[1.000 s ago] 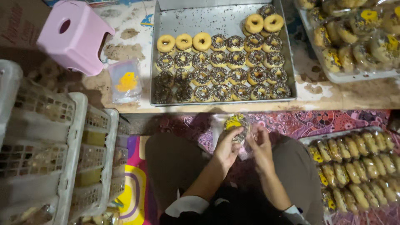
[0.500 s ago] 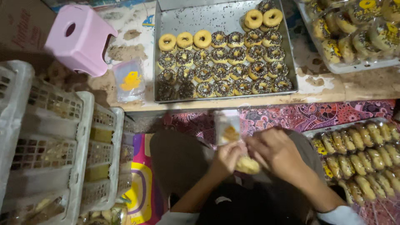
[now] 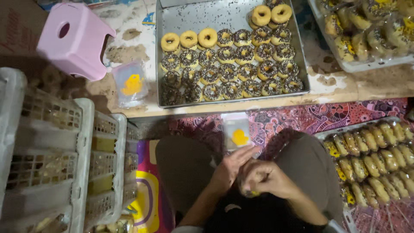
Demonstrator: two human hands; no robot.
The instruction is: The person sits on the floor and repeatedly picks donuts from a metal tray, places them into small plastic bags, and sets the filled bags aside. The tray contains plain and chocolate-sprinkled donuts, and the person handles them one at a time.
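Plastic bag [image 3: 236, 131] with yellow print is pinched by left hand [image 3: 230, 166] fingers; right hand [image 3: 265, 177] fingers curl shut beside it.

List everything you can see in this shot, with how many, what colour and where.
Metal tray: one, silver, top centre on the low table.
Doughnuts: several dozen, mostly dark-sprinkled, five plain golden, in that tray.
Stool: one, pink, top left.
Empty bags: a small pile, clear with yellow print, left of the tray.
Bagged doughnuts: one tray top right, another at right.
Crates: several, pale plastic, lower left.
Mat: one, patterned purple, under the person.
Bag: one, clear with yellow print, above the hands.
Left hand: pinching that bag.
Right hand: closed at the bag's bottom.
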